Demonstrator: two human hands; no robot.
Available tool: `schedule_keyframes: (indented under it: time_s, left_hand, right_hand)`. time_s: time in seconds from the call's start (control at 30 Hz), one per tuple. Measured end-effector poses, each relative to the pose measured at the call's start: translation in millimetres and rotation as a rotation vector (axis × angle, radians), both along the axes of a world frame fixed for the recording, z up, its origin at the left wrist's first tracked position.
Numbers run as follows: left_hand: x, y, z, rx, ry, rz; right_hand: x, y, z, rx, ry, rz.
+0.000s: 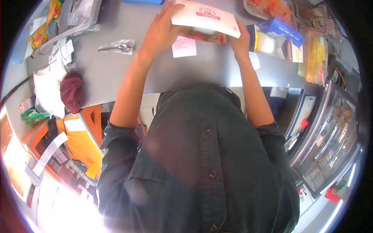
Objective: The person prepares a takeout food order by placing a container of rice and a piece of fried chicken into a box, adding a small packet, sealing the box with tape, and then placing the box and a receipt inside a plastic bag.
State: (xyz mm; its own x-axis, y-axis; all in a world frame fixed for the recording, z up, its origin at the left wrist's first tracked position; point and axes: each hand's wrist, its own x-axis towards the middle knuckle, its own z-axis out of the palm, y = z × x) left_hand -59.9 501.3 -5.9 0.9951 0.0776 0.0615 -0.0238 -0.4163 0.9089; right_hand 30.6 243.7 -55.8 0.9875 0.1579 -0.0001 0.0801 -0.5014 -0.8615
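Both hands hold a white printed cardboard sleeve [207, 17] above the metal counter. My left hand [164, 29] grips its left end, and my right hand [241, 39] has the right end. Below its near edge shows a clear plastic food container [201, 34] with red, green and white contents. Whether the cardboard wraps around the container or only lies over it, I cannot tell. A white paper slip [184, 47] with print lies on the counter beneath. Right of my right hand stands an open blue carton [281, 29] with a white wrapped item [266, 43] inside.
Plastic-wrapped dark cutlery [116, 47] lies on the steel counter [116, 75]. At the left are a clear tub [78, 20], a white bag [49, 87] and a maroon cloth [71, 91]. To the right stand tubs of orange food [271, 11] and yellow food [314, 55], with a glass display case [329, 139] below.
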Motion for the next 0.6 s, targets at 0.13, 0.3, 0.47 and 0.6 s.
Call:
schedule_keyframes:
  time_s: [0.13,0.3,0.47,0.6]
  left_hand:
    - [-1,0,-17,0.044,-0.181,0.108]
    - [4,6,-34,-0.365,0.043,0.019]
    - [-6,-1,-57,-0.296,0.001,0.036]
    - [-17,3,-54,-0.030,0.027,-0.030]
  right_hand:
    - [12,3,11,-0.005,-0.106,0.106]
    - [15,-3,3,0.060,0.045,0.095]
    - [1,-5,-1,-0.105,-0.267,0.250]
    - [-15,-20,-14,-0.344,-0.375,0.388]
